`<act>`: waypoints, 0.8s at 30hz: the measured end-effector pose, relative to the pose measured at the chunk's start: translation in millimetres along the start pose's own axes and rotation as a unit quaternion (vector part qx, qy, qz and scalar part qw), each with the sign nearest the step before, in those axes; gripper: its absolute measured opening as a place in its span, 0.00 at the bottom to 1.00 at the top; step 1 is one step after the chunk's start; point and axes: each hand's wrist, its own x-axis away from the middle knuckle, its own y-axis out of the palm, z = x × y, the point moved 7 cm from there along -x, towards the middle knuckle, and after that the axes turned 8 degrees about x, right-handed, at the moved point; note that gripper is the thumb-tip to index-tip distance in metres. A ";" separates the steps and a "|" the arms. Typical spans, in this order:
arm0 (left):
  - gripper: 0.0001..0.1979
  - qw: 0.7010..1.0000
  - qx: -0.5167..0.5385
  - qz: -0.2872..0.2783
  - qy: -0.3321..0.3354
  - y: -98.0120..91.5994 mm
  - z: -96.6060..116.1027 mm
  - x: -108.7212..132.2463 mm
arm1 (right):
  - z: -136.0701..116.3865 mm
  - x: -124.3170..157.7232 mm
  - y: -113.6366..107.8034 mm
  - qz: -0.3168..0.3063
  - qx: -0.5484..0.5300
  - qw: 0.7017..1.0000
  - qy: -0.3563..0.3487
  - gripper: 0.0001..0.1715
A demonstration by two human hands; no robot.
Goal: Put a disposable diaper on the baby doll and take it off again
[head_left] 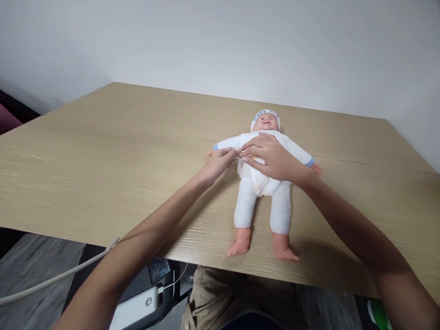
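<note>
A baby doll (281, 215) in a white suit with blue cuffs lies on its back, feet toward me. Its hips are wrapped in a white diaper (264, 183). At the waist, on the doll's left-hand side as I see it, my left hand (222, 160) pinches the diaper's edge between thumb and fingers. My right hand (271, 158) reaches across the belly, its thumb and index fingertip closed at the same edge, close to my left fingertips. The other right fingers are bent over the doll's chest. The exact bit of diaper between the fingertips is mostly hidden.
The wooden table (103, 169) stands against a pale wall (220, 50). A light cable (62, 277) runs past my left forearm at the table's front edge. Below the edge are a white power bank (135, 309) with a thin cord and a green object (380, 314).
</note>
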 end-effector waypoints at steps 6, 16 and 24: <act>0.25 0.998 -0.004 -0.048 0.034 37.9 7.9 -13.1 | 27.1 20.3 -9.2 0.056 -0.031 0.986 0.156 0.22; 0.27 0.993 0.039 -0.055 0.102 37.3 -4.4 -7.4 | 44.4 20.5 7.4 0.047 -0.054 0.973 0.218 0.17; 0.20 0.988 0.034 -0.040 0.144 43.7 -7.2 -5.0 | 50.3 24.2 3.3 0.085 -0.100 0.972 0.195 0.10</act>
